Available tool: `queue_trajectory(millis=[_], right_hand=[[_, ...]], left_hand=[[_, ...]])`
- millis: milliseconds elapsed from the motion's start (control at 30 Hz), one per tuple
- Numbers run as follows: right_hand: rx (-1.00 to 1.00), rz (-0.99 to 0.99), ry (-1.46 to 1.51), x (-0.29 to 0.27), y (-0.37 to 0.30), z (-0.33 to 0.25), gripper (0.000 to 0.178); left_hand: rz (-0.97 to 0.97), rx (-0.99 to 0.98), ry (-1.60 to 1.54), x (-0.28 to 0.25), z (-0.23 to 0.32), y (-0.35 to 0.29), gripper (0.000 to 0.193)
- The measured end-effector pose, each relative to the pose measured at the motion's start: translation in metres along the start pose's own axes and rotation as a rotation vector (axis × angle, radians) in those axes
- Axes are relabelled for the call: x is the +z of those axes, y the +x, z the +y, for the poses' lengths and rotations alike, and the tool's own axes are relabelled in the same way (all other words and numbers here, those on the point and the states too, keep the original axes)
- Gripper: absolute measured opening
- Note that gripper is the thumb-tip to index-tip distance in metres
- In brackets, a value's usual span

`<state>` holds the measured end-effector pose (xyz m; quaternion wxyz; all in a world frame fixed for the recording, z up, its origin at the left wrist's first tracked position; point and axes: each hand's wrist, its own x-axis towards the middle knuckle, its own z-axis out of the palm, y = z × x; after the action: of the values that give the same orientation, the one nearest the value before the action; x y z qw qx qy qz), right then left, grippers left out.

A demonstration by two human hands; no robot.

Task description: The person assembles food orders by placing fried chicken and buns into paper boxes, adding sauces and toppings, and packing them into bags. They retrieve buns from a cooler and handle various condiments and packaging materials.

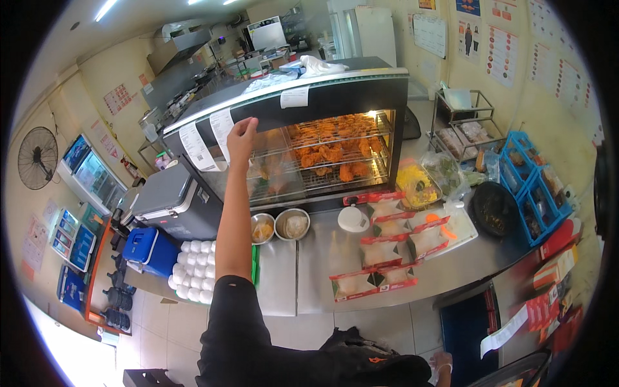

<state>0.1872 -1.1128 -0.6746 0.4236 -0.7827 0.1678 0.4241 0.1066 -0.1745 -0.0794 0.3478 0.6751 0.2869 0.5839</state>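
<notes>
My left hand (242, 137) is raised high in front of the heated display cabinet (213, 115), fingers curled together. Right beside it hangs a white paper slip (221, 131) on the cabinet's upper edge; whether my fingers grip anything is hidden. Another long slip (196, 147) hangs to the left, and a short slip (294, 97) to the right. Behind the glass, fried chicken pieces (331, 152) fill wire shelves. Low at my right side, my right hand (442, 362) seems to wear a clear glove; its fingers are mostly out of sight.
Several red-edged boxes of rice (382, 253) stand on the steel counter (309, 271). Two metal bowls (292, 224) sit below the cabinet. White wrapped portions (195, 271) lie left of my arm. A black pan (495, 209) and blue crates (535, 187) occupy the right end.
</notes>
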Motion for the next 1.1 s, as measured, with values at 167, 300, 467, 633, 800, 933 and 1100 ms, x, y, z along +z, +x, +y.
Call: queue_trajectory(millis=[167,300,467,633,800,933,1100], right_hand=[[0.012,-0.054,-0.307,0.001,0.005,0.054,0.028],[-0.191,-0.081,-0.853,0.006,-0.019,0.055,0.028],[-0.326,-0.104,-1.086,0.005,-0.021,0.045,0.029],[-0.342,0.286,-1.156,0.008,-0.082,0.065,0.029],[-0.417,0.477,-0.043,0.001,-0.220,-0.102,0.034],[-0.594,0.467,0.369,-0.035,-0.295,-0.166,0.040],[-0.765,0.600,0.782,-0.107,-0.325,-0.112,0.044]], left_hand=[[-0.050,0.000,-0.078,0.062,-0.012,0.041,0.040],[-0.088,-0.063,-0.072,0.102,0.001,0.046,0.052],[0.034,0.057,0.008,0.122,-0.002,0.051,0.053],[-0.561,-0.360,-0.641,0.225,0.029,-0.097,0.047],[-1.110,-0.252,-0.770,0.293,0.109,-0.328,0.051],[-1.493,-0.426,-0.901,0.304,0.210,-0.533,0.058],[-1.890,-0.472,-0.896,0.294,0.308,-0.744,0.064]])
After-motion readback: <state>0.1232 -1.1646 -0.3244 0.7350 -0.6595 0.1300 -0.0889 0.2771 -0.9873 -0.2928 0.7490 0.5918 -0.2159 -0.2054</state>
